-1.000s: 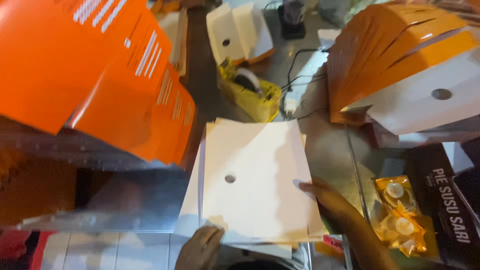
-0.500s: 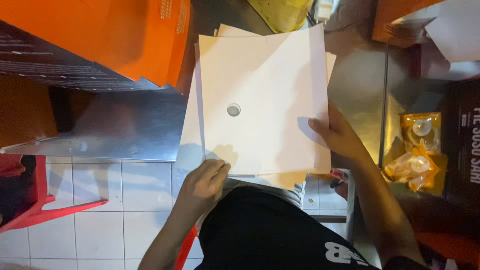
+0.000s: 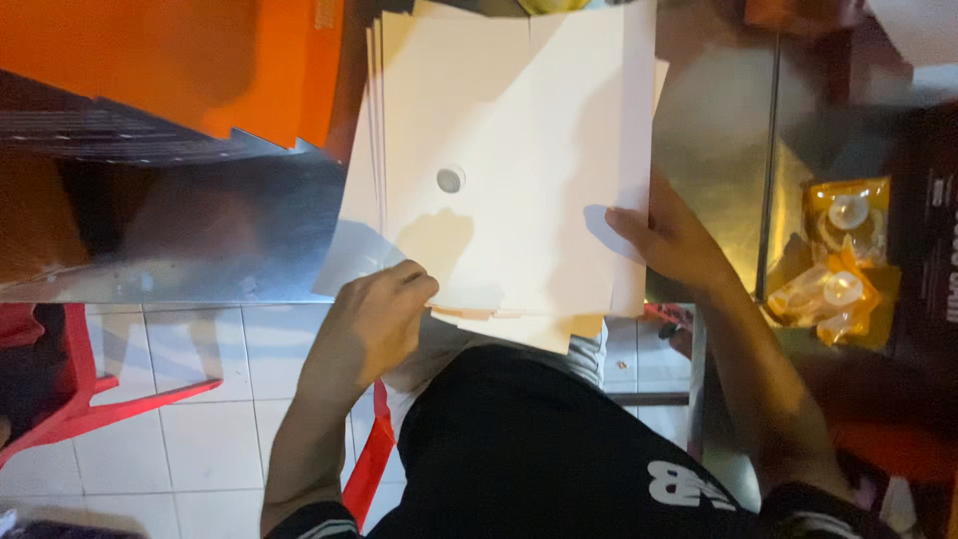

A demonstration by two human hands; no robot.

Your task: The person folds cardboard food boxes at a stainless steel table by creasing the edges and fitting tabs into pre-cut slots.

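Note:
A stack of white cardboard sheets (image 3: 519, 130), each with a small round hole (image 3: 450, 180) in the middle, lies on a shiny metal table (image 3: 200, 230) and overhangs its near edge. My left hand (image 3: 374, 319) pinches the near lower edge of the stack, fingers curled around the sheets. On the stack's right edge rests my right hand (image 3: 669, 240), with its thumb lying on top of the upper sheet.
Orange flat cardboard sheets (image 3: 170, 60) lie at the upper left of the table. A clear bag of orange-wrapped round items (image 3: 838, 260) sits at the right. A red plastic stool (image 3: 60, 379) stands on the white tiled floor at the left.
The view has tilted down and closer to the stack. My left hand has come up from below the table edge to grip the stack's near edge; my right hand stays on the right edge.

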